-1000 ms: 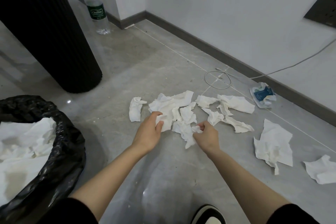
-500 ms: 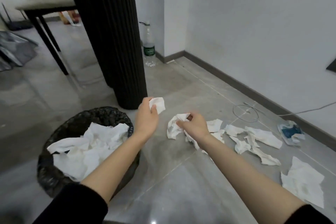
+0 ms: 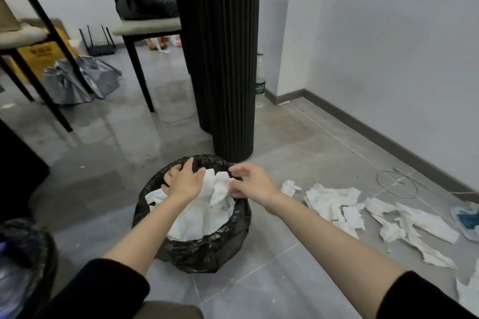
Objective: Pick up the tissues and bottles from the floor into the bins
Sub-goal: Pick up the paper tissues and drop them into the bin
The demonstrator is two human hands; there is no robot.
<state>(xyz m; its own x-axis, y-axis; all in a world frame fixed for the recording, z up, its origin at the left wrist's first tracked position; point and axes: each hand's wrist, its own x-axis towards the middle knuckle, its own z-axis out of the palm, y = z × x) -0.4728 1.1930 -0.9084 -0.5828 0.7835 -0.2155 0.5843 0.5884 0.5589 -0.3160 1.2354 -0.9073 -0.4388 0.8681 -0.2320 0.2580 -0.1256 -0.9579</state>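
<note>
Head view | left hand [image 3: 182, 182] spread open on tissues [image 3: 197, 217] in black-lined bin [image 3: 207, 254] | right hand [image 3: 255, 185] touching crumpled tissue [image 3: 220, 184] at right rim, grip unclear | loose tissues [image 3: 334, 199] on floor [image 3: 285, 150], right

White tissues [image 3: 334, 197], a glossy black bin liner [image 3: 207, 254], a black ribbed column [image 3: 223, 59] — grey floor tiles [image 3: 259, 292].

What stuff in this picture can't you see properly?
Head view:
- Bottle: mostly hidden behind the black column.
- Second bin: cut off by the left edge, contents blurry.
- Right hand: blurred, so unclear whether it grips tissue.
- Blue packet: cut off by the right edge.
</note>
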